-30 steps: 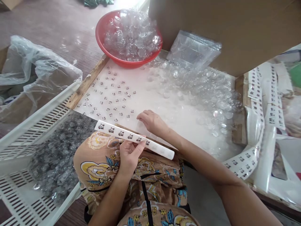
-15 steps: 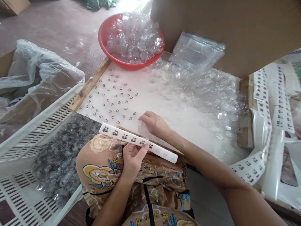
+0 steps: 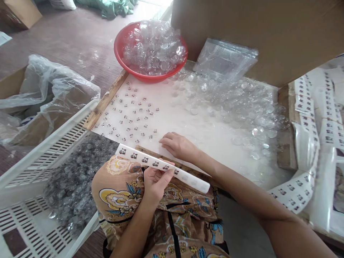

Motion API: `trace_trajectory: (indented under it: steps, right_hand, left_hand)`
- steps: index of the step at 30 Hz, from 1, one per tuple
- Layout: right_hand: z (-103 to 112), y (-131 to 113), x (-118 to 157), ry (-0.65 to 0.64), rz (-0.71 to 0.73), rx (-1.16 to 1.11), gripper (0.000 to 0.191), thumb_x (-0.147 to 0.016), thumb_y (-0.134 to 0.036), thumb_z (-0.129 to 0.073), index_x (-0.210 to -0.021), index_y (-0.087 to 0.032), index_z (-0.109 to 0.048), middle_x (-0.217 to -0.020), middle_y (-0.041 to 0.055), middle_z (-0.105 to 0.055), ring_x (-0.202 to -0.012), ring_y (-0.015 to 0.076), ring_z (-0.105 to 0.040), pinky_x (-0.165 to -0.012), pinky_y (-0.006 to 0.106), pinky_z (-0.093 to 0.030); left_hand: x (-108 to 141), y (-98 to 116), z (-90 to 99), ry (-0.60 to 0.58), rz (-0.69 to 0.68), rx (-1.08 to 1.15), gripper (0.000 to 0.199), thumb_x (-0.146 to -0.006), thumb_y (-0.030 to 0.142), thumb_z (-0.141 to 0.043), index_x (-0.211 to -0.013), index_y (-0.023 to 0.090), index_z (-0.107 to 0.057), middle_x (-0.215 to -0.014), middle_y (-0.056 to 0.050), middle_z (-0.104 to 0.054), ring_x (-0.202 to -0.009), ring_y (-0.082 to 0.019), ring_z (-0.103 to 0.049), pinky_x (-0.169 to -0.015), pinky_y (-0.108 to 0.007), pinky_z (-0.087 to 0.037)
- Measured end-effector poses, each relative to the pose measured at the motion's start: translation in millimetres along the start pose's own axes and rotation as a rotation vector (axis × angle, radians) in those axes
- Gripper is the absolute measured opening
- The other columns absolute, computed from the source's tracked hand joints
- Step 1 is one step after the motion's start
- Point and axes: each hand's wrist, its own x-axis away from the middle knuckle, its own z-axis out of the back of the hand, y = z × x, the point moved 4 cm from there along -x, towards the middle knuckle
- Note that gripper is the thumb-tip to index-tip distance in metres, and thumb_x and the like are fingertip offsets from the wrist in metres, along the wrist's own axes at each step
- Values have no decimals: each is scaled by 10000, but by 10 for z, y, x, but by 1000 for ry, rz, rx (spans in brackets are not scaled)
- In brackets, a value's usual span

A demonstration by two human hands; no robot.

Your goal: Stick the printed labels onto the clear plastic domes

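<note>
My left hand (image 3: 157, 182) is closed round a rolled sticker sheet (image 3: 161, 165) above my lap, thumb on top. A row of small panda prints runs along the roll; its right end shows bare white. My right hand (image 3: 179, 146) rests low over the white board (image 3: 172, 114), near its front edge, with fingers bent together and tips down. Whatever those fingertips hold or touch is hidden. To their left lie several clear discs with panda stickers (image 3: 137, 119). Plain clear discs (image 3: 242, 104) are spread and heaped on the board's right side.
A red basin (image 3: 150, 77) heaped with clear discs stands at the back. Behind the board are a clear plastic bag (image 3: 225, 59) and a cardboard panel (image 3: 255, 32). A white crate (image 3: 48, 150) holds many pieces at left. Sticker strips (image 3: 292, 191) hang at right.
The whole view has shifted slightly, so things appear a little lower and further right. My right fingers have bent a little differently over the board. The left hand keeps its hold on the roll.
</note>
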Motion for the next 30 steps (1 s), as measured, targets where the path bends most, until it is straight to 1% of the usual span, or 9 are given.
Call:
trace_trajectory:
  steps: [4,7,10,13,16,20,23,26,30]
  right_hand:
    - [71,79,-47,11,-166,-132,233,-919,-91,-510,-1120,-133,-618,-934,92,-705,-849,184,-647,-773,316,-503]
    - [61,118,-90,-26,-209,-176,219,-889,-88,-563,-1088,-144,-638,-884,60,-698,-791,163,-646,-739,285,-494]
    - [74,161,-116,-13,-222,-121,162,-879,-134,-620,-1030,-145,-676,-1003,95,-668,-792,159,-639,-756,299,-496]
    - [212,151,-67,50,-243,-99,165,-883,-176,-633,-1039,-165,-686,-1073,103,-643,-800,158,-629,-752,310,-496]
    - [443,-2,80,107,-236,-238,149,-886,-231,-645,-1021,-179,-680,-1021,72,-656,-719,123,-607,-706,287,-499]
    - [566,-339,338,47,-203,-468,95,-881,-250,-653,-963,-204,-670,-891,26,-671,-733,124,-617,-651,252,-505]
    - [524,-492,481,136,-213,-390,107,-929,-190,-558,-952,-213,-660,-879,33,-668,-771,140,-621,-667,270,-512]
    - [509,-563,526,243,-146,-302,137,-944,-186,-523,-917,-219,-653,-922,61,-668,-832,170,-627,-712,311,-531]
    - [661,-432,451,355,-178,-433,109,-915,-208,-559,-824,-221,-617,-879,53,-647,-819,174,-617,-703,316,-524]
  left_hand:
    - [-15,-23,8,50,20,-3,246,-727,373,-798,-841,156,-776,-716,-48,-713,-629,-157,-646,-600,-256,-551]
    - [-37,-58,23,104,47,6,242,-734,361,-795,-866,158,-777,-729,-38,-726,-615,-146,-652,-607,-250,-562]
    - [-58,-87,29,139,46,18,236,-748,347,-787,-887,156,-775,-736,-29,-724,-614,-134,-649,-593,-236,-565]
    - [-75,-94,30,170,28,22,225,-753,340,-786,-880,154,-770,-741,-28,-723,-633,-136,-658,-587,-232,-575]
    - [-81,-85,33,212,10,3,214,-766,327,-780,-891,154,-759,-768,-33,-738,-644,-146,-678,-597,-247,-586]
    - [-71,-71,30,233,1,-74,206,-776,331,-772,-849,139,-754,-763,-47,-753,-617,-164,-690,-620,-274,-591]
    - [-55,-91,20,202,21,-67,244,-791,366,-753,-861,132,-759,-766,-61,-758,-625,-188,-701,-604,-287,-592]
    - [-43,-132,26,182,33,15,305,-838,416,-694,-935,134,-758,-808,-73,-764,-637,-198,-709,-593,-296,-592]
    - [-28,-181,64,202,14,29,271,-842,407,-692,-895,150,-761,-783,-59,-760,-606,-179,-694,-581,-275,-572]
